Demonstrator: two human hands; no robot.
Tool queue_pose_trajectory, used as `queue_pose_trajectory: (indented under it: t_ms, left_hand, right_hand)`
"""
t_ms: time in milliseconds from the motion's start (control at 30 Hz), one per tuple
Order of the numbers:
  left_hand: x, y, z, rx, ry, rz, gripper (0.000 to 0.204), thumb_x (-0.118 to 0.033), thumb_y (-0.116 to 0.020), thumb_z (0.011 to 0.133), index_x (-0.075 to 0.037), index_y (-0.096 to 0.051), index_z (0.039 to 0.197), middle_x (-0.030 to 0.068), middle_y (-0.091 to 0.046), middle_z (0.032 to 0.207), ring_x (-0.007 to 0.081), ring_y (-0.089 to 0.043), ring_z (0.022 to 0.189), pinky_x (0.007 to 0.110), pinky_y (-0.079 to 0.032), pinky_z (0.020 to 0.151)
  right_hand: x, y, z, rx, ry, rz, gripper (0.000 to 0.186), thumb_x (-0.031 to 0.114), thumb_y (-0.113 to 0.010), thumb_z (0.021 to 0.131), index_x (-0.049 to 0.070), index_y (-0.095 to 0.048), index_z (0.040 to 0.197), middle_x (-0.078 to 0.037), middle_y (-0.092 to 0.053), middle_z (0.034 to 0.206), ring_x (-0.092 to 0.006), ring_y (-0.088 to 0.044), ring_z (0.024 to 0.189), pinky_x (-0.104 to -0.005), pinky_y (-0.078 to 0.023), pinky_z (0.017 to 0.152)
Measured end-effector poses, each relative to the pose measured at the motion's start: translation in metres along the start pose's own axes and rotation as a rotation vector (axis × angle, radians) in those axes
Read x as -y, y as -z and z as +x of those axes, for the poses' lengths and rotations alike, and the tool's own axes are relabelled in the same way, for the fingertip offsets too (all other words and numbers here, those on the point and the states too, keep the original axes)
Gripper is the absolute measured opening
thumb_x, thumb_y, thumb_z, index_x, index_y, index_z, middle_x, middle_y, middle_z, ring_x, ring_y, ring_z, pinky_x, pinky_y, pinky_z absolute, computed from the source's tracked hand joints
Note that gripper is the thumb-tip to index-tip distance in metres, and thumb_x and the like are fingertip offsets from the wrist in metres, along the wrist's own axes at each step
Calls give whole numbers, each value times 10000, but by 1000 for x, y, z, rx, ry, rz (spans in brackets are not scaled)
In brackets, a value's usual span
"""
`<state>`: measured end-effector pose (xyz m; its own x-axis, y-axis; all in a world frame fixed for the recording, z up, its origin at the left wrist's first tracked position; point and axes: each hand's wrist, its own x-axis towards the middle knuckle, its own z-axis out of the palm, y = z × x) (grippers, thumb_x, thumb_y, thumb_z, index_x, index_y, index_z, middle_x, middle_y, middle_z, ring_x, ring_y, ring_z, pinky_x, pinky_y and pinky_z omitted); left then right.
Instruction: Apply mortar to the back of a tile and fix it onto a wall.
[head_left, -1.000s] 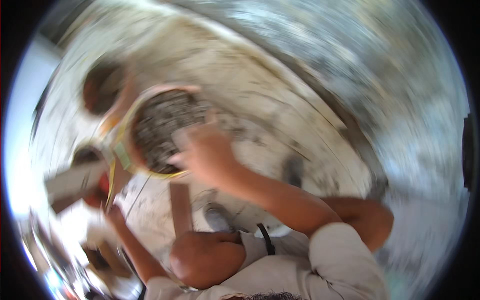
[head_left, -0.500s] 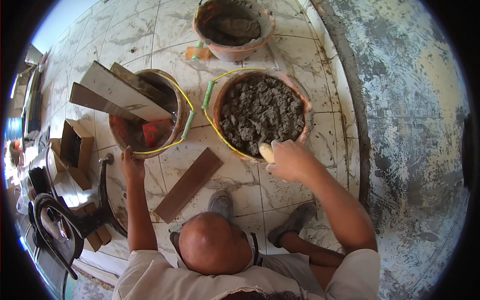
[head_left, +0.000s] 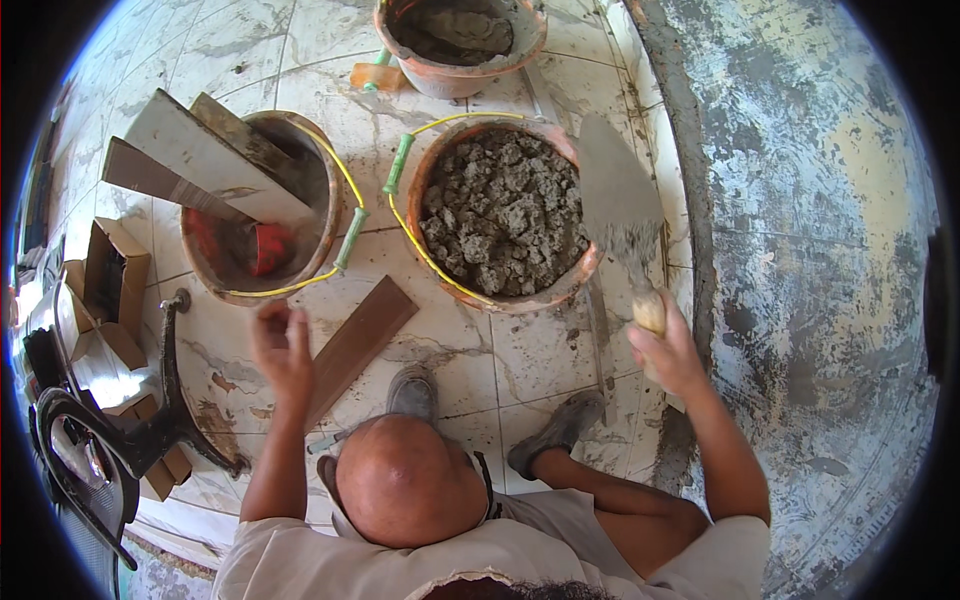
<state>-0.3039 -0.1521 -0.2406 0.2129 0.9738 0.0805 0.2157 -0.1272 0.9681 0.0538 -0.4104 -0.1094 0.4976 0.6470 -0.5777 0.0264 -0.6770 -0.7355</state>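
Observation:
My right hand point(head_left: 670, 350) grips the wooden handle of a steel trowel point(head_left: 620, 195), its mortar-smeared blade raised at the right side of a round bucket point(head_left: 438, 265) heaped with grey, lumpy mortar point(head_left: 500, 210). My left hand point(head_left: 285, 345) is empty, fingers loosely bent and apart, just below the left bucket point(head_left: 200, 260). That bucket has a yellow handle with a green grip and holds cut tile strips point(head_left: 210, 165), a red object point(head_left: 268, 250) and murky contents. A brown plank point(head_left: 365, 340) lies on the tiles between my left hand and the mortar bucket.
A third bucket point(head_left: 455, 70) with grey residue stands at the top. A black metal chair point(head_left: 70, 430) and cardboard boxes point(head_left: 115, 290) sit at the left. A long strip point(head_left: 600, 350) lies beside the mortar bucket, and a rough patchy surface point(head_left: 810, 250) runs along the right.
My right hand has brought the trowel up out of the mortar and moved right. My left hand has let go of the left bucket's rim and dropped slightly.

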Motion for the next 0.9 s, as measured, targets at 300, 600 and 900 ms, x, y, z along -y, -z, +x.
queue_pose_trajectory:
  t_ms: [300,600,900]
  left_hand:
    - [-68,-78,51,151,-144,-134,198,-113,-627,917,-1,-524,1043,9,-515,890,66,-476,767,209,-397,694]
    - [-67,-153,160,144,47,-112,295,-194,-700,845,41,-566,965,58,-582,808,103,-542,691,253,-463,607]
    - [-1,-256,286,321,817,-516,514,-279,-709,847,6,-462,1196,207,-550,1076,368,-558,1063,582,-491,881]
  right_hand:
    - [-114,-68,55,-364,405,-697,500,256,-667,857,-69,-464,1178,-267,-629,885,-420,-637,743,-467,-507,641]
    - [-109,-78,43,-513,500,-472,500,346,-615,879,-18,-484,1196,-282,-631,914,-483,-604,816,-518,-489,708]
    - [-79,-74,37,-371,245,-250,447,273,-659,819,-33,-517,1112,-225,-642,838,-387,-644,766,-463,-498,672]
